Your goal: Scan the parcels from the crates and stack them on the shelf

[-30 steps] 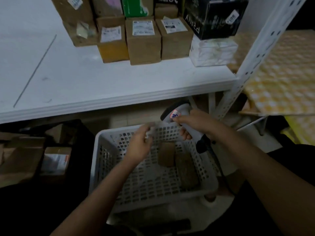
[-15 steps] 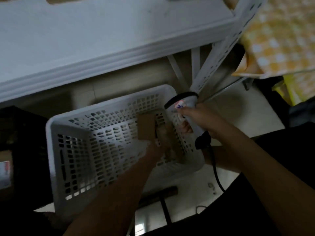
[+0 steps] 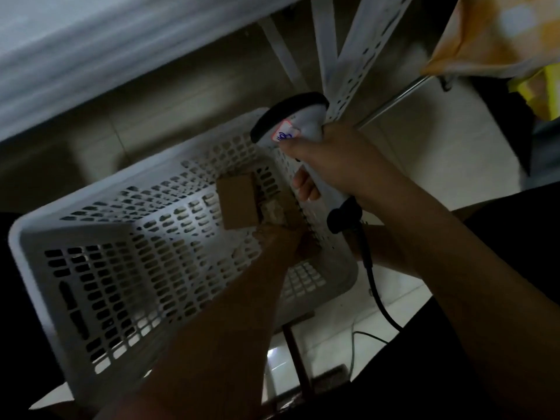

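Note:
A white perforated crate [image 3: 100, 256] sits on the floor below the white shelf [image 3: 91, 50]. Two brown parcels lie in its far right corner: a squarish cardboard box [image 3: 238, 203] and a longer parcel [image 3: 283, 210] beside it. My left hand [image 3: 281, 241] reaches down into the crate and its fingers close on the longer parcel; the fingers are dim and partly hidden. My right hand [image 3: 336, 165] grips the handle of a white barcode scanner [image 3: 292, 122] with a black head, held above the crate's right rim. Its black cable [image 3: 375, 286] hangs down.
A slotted white shelf upright [image 3: 360, 62] stands just right of the scanner. A yellow checked cloth [image 3: 497, 34] hangs at the upper right. The floor is pale tile with a thin wire [image 3: 363, 334] lying on it. Dark clothing fills the lower right.
The view has tilted down, so the shelf's parcels left the frame. My left hand went from the crate's far rim down into the crate onto the longer parcel. The scanner stays held.

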### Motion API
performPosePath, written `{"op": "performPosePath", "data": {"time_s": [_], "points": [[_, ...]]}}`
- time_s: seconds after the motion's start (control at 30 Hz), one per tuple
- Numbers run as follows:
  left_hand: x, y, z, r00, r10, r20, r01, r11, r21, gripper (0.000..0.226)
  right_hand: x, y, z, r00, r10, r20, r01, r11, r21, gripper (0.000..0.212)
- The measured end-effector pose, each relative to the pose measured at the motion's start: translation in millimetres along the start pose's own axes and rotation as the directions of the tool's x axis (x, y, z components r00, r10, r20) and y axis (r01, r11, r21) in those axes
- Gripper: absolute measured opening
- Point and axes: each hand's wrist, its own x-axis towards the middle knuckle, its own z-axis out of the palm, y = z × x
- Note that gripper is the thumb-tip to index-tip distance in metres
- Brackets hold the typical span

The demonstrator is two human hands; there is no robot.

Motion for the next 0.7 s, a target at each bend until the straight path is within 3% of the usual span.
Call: {"op": "performPosePath", "data": {"time_s": [0.1,0.23,0.43,0.53,0.7], "points": [[13,-12,-1,0.997,0.029,-0.072,-0.029,1.000,0.010,0.120,0,2,-3,1.000,0.009,-0.005,-0.009,1.000,0.009,0.039],[15,-13,-6,0.991,0.082,-0.104,-0.079,0.996,0.031,0.115,0,3,-4,1.000,0.005,-0.006,-0.005,1.000,0.010,0.038],[27,-18,-8,0.996,0.037,-0.075,-0.041,0.998,-0.045,0.116,-1,2,1,1.000,0.006,0.009,-0.007,1.000,0.027,0.038],[34,-26,-11,0.996,0.006,-0.087,-0.013,0.997,-0.074,0.106,-1,0,2,1.000,0.013,0.010,-0.013,0.999,0.034,0.039],[40,-40,-30,0.999,0.004,-0.037,-0.011,0.980,-0.200,0.048,-4,-1,7,0.999,0.004,0.034,-0.005,0.999,0.040,0.037]]}}
